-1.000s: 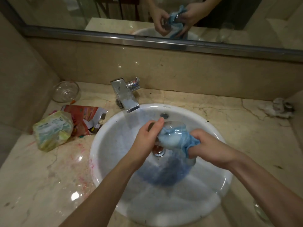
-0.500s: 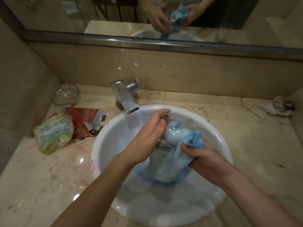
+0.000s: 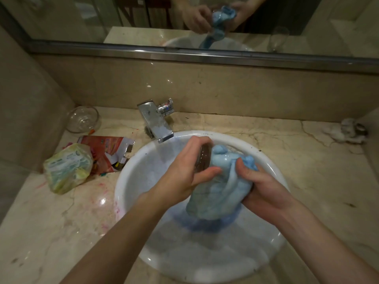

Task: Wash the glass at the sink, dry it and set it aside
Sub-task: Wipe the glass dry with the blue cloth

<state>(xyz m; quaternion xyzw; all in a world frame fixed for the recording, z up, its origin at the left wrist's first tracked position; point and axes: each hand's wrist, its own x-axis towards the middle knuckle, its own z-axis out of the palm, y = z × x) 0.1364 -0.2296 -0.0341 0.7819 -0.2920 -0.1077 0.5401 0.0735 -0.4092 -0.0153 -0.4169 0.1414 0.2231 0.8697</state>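
Note:
Over the white round sink (image 3: pixel 131 181) I hold a clear glass (image 3: pixel 204 158) on its side. My left hand (image 3: pixel 184 175) grips the glass around its base end, fingers over the top and thumb below. A light blue cloth (image 3: pixel 217 189) is stuffed into the glass and drapes down under it. My right hand (image 3: pixel 260 189) clutches the cloth from the right, fingers bunched in it. Most of the glass is hidden by the cloth and my fingers.
A chrome tap (image 3: pixel 155 121) stands behind the sink. On the marble counter (image 3: pixel 51 232) to the left lie a glass bowl (image 3: pixel 83 118), a torn orange packet (image 3: pixel 106 152) and a green-yellow wrapped pack (image 3: pixel 67 167). A crumpled white wad (image 3: pixel 348 131) sits far right. A mirror (image 3: pixel 123 17) runs above.
The cloth has gone from wrapping the glass's outside to being pushed in and hanging below it. Both hands rose slightly and my left hand shifted its hold around the glass.

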